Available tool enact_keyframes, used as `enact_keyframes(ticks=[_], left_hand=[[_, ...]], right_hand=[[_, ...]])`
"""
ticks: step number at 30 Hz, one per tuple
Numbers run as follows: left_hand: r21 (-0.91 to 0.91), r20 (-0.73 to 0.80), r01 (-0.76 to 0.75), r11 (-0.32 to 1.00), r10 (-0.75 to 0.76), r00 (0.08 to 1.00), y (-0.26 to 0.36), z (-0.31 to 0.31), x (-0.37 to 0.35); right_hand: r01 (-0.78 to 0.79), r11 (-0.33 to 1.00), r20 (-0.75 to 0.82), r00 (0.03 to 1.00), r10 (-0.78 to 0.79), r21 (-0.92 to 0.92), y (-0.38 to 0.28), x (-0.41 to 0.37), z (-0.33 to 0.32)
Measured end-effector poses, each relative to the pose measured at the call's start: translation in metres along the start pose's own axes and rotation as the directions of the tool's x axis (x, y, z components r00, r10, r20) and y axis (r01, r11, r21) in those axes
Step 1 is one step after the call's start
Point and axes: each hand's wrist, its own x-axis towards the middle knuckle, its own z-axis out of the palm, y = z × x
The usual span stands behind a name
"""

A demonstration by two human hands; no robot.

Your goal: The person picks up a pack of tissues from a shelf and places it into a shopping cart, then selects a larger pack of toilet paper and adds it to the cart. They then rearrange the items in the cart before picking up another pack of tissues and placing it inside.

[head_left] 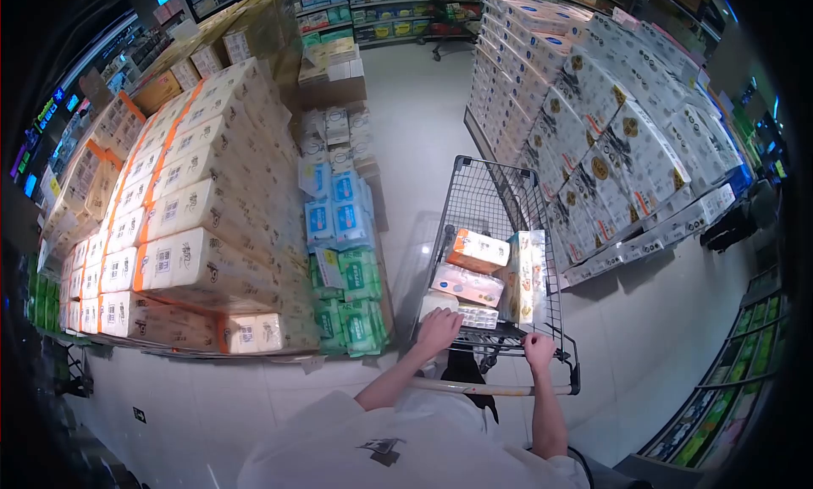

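A wire shopping cart (487,193) stands in front of me in a shop aisle. Inside lie an orange-and-white pack (478,249), a pink-white tissue pack (467,283) and a tall white pack (527,276) upright on the right. My left hand (439,330) rests on a small white pack (440,303) at the near left corner of the basket. My right hand (539,351) is closed around the cart's rear rail above the handle bar (474,389).
A large pallet of beige tissue packs (195,226) stands to the left, with blue and green packs (343,260) stacked at its end. White boxed packs (593,142) are piled on the right. A shelf (728,387) runs at the lower right. Tiled floor (415,125) stretches ahead.
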Motion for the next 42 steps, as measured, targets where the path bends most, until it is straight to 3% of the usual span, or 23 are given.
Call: enact_keyframes(ticks=[20,23,26,29,32,35,42], left_hand=[[0.048,-0.097,0.127,0.991,-0.122,0.988,-0.001,0.004,0.148],[0.211,-0.154,0.200,0.957,-0.169,0.973,0.000,0.007,0.166],[0.180,-0.185,0.246,0.952,-0.213,0.959,0.007,0.007,0.171],[0.223,-0.159,0.168,0.960,-0.134,0.978,0.004,0.005,0.187],[0.051,-0.067,0.202,0.978,-0.198,0.978,0.019,-0.011,0.204],[0.092,-0.141,0.134,0.987,-0.120,0.983,0.014,-0.013,0.217],[0.121,-0.216,0.223,0.967,-0.194,0.957,-0.005,-0.012,0.259]], right_hand=[[0.069,0.996,0.076,0.995,-0.064,-0.062,-0.011,0.202,0.001],[0.081,0.995,0.065,0.995,-0.076,-0.065,-0.016,0.228,0.002],[0.095,0.993,0.068,0.994,-0.091,-0.066,-0.021,0.250,0.006],[0.097,0.994,0.090,0.992,-0.092,-0.047,-0.025,0.273,0.010],[0.114,0.992,0.098,0.989,-0.109,-0.047,-0.026,0.294,0.014],[0.129,0.989,0.123,0.985,-0.120,-0.069,-0.033,0.312,0.018],[0.176,0.983,0.130,0.977,-0.169,-0.045,-0.053,0.360,0.023]])
